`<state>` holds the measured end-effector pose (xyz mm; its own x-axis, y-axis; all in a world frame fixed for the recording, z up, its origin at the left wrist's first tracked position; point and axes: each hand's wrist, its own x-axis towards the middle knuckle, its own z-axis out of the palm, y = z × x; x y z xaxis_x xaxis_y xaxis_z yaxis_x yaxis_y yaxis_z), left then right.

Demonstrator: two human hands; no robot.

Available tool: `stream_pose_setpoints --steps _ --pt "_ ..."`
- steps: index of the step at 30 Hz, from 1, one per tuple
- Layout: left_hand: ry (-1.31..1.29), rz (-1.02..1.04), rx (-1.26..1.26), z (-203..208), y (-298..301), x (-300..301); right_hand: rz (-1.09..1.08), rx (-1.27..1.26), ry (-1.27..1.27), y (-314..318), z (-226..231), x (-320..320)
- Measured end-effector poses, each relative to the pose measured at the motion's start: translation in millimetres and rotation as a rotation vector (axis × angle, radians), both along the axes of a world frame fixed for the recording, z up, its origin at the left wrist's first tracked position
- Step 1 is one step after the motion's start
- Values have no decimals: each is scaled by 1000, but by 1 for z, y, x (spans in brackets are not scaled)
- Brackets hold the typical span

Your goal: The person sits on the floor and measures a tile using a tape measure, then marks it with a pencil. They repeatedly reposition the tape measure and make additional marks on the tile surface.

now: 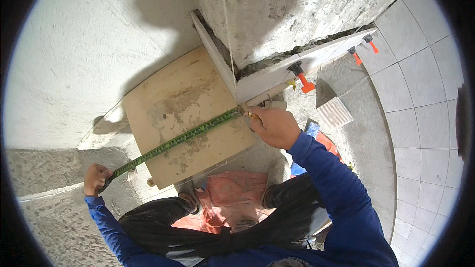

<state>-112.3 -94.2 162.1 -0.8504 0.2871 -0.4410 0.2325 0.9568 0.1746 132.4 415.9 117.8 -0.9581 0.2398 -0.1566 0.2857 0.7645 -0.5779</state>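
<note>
A green tape measure is stretched slantwise over a tan, stained board. At its lower left end my left hand is closed round it, beside the rough wall base. My right hand is closed at the other end, by the lower corner of white tiles set on the wall. Something small and yellowish shows at the right fingertips; its kind is hard to make out. A thin pale string runs down the wall corner to the tiles.
Orange-and-black tile levelling clips stick out from the tile row. A ribbed tile piece lies on the concrete ledge, near blue and red wrappings. Red sheeting is spread between my feet. Grey floor tiles curve along the right.
</note>
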Motion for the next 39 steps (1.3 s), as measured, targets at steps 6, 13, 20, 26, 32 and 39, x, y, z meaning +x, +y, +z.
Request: stream_pose_setpoints --steps 6,13,20,26,32,39 --pt "70 -59 -3 5 4 5 40 0 -6 1 -7 7" --pt "196 -90 -18 18 28 25 87 -22 -65 -4 -9 12" --pt "231 -287 -31 1 4 11 74 -26 -86 -7 5 14" --pt "218 -350 37 -16 -24 -4 110 24 -91 -11 5 17" --pt "227 -353 69 -12 -18 -1 77 43 -141 -15 2 17" --pt "222 -367 -56 -15 -19 -6 61 41 -90 -16 0 22"
